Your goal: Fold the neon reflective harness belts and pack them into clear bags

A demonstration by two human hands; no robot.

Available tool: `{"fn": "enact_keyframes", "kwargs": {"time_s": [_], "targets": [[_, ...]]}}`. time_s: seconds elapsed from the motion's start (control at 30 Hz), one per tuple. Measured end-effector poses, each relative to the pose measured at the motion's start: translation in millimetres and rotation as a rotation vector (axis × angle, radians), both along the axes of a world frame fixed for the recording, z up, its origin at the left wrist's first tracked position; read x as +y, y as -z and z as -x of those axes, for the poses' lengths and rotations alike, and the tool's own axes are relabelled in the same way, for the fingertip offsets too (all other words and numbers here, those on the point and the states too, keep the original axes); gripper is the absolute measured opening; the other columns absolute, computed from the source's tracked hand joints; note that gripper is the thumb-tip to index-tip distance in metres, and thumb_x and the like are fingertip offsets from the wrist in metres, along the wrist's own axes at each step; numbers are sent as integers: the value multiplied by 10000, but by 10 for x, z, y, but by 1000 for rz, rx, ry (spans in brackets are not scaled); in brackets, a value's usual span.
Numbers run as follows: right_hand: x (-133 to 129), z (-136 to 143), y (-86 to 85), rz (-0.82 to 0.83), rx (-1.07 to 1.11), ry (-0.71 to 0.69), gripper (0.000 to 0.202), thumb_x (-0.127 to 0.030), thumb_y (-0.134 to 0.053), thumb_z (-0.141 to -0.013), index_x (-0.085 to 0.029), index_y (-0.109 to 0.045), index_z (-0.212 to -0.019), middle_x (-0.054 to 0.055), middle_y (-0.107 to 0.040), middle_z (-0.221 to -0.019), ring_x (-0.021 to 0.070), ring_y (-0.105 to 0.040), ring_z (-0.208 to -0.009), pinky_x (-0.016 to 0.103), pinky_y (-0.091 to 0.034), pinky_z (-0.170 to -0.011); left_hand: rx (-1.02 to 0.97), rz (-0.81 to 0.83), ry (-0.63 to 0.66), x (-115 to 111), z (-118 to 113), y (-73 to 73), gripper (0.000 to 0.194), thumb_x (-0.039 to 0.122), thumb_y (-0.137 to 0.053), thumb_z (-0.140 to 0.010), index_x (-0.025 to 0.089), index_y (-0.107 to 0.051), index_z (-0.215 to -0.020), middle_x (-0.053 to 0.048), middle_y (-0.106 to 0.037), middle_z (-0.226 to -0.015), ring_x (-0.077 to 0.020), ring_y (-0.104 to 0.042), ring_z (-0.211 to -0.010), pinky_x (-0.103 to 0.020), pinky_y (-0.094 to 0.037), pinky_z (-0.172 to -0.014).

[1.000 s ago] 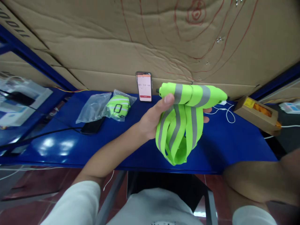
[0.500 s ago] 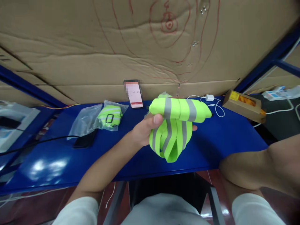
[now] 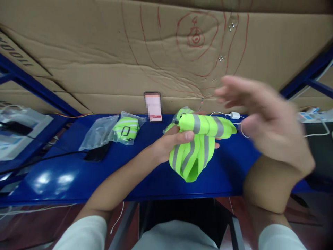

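My left hand [image 3: 177,142] grips a folded bundle of neon-yellow reflective strap [image 3: 205,125] with grey stripes, above the blue table. The thumb lies on the front and fingertips show past the right side. A rolled length sits on top, while loops hang below. In the air to the right, my right hand [image 3: 270,121] is blurred, its fingers stretched out with nothing visible in them. Behind the bundle lies another neon piece in clear plastic [image 3: 168,129], partly hidden. Further left, a bagged neon strap [image 3: 127,129] with a black buckle rests on the table.
A phone [image 3: 154,107] leans against the cardboard wall [image 3: 91,66]. An unfilled-looking clear bag [image 3: 97,133] overlaps a black device [image 3: 96,152] on the blue table [image 3: 125,185]. A white charger [image 3: 235,115] with its cable lies at the back right.
My right hand has come up from the lower right edge to beside the bundle. The left hand keeps its grip on the strap. The view has shifted slightly.
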State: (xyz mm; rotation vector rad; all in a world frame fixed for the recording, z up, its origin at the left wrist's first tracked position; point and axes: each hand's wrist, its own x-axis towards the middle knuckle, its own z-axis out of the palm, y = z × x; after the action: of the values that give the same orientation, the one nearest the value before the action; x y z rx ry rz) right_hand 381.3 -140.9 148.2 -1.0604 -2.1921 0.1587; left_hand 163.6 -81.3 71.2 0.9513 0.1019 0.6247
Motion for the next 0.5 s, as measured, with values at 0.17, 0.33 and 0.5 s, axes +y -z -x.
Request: {"fn": "enact_keyframes", "kwargs": {"time_s": [0.17,0.33,0.5], "targets": [[328,95,88,91,-136,-246,705,-513,-710,-907,-352,-454,-1543,20,-583,-1498,309,-592,-1350,484,-538,-1117,101,-2,-165,45,-12,26,498,435,-901,-694,171,-727,-1078,-84,-790,-1014,-279,-766,-915,-342,-621,-794],[406,196,209,-9,-142,-155,488,-308,-520,-1033,-351,-490,-1518,7,-600,-1482,284,-581,-1365,501,-508,-1138,26,96,-104,181,10,129,399,448,-866,-717,170,-748,-979,-15,-779,-843,-206,-753,-752,-266,-594,-701],[361,203,209,-82,-160,-128,464,-315,-472,-1040,-375,-506,-1499,-15,-601,-1479,279,-582,-1362,488,-505,-1132,58,-16,18,237,63,181,387,400,-873,-738,155,-754,-1013,-72,-793,-918,-247,-767,-833,-325,-605,-790]]}}
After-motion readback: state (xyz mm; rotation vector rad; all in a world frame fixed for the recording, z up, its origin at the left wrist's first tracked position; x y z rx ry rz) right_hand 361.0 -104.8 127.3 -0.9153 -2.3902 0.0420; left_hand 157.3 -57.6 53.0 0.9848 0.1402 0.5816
